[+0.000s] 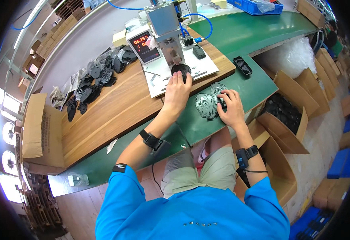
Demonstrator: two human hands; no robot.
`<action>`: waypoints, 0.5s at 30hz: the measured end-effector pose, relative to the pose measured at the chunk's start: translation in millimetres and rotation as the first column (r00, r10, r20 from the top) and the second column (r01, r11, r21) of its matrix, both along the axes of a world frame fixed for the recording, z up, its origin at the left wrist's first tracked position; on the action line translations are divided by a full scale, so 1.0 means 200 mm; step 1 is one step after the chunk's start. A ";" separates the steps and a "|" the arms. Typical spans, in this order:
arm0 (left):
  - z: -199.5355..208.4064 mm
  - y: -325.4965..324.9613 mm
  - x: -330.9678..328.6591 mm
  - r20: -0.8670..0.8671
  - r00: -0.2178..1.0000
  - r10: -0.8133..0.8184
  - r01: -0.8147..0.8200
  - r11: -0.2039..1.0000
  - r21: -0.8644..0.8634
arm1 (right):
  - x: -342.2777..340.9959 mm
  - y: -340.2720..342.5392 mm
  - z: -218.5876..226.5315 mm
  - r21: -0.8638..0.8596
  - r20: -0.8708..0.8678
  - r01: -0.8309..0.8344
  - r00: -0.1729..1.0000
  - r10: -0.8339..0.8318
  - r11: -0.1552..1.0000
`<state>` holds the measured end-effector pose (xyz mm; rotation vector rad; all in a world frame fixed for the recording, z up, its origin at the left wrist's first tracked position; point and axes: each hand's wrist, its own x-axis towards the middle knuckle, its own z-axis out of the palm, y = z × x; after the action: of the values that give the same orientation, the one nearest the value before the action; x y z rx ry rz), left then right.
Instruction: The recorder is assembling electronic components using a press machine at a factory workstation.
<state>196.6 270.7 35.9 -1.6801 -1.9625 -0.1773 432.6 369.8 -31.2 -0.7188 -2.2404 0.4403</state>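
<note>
My left hand [177, 91] reaches to the press [169, 40], its fingertips on a round black plastic part [181, 71] that sits beneath the press head. The fingers hide the near side of that part. On the green bench top, my right hand [231, 109] curls its fingers and thumb round the right edge of a black plastic shell [217, 90] with moulded detail inside. A second, similar shell [205, 106] lies touching it on the left. Farther right, near the bench edge, rests a black hollow oval part [243, 65], apart from both hands.
A counter box with red digits [144, 45] stands left of the press. A black pile of plastic parts [99, 74] covers the wooden board's left side, near a cardboard box [43, 132]. Open cartons [289, 114] with black parts stand at right. A blue crate [259, 7] sits behind.
</note>
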 end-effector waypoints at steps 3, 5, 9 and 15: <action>-0.03 0.01 0.03 -0.153 0.988 0.030 -0.033 0.999 -0.016 | -0.01 0.00 0.00 -0.005 -0.004 -0.007 1.000 0.007 1.000; 0.00 0.02 0.03 -0.098 0.995 0.029 -0.033 0.999 -0.038 | -0.01 -0.01 0.01 -0.015 -0.006 -0.006 1.000 0.006 1.000; 0.06 0.05 0.05 0.010 0.997 0.080 -0.079 0.994 -0.071 | 0.00 0.01 0.00 0.004 -0.003 -0.011 1.000 0.011 1.000; -0.01 0.00 0.00 -0.002 1.000 -0.012 0.012 1.000 0.016 | -0.01 0.01 0.01 -0.001 0.007 -0.003 1.000 0.003 1.000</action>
<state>195.7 269.8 33.4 -1.6811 -1.9449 -0.1951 431.1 371.1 -28.6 -0.7189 -2.2477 0.4409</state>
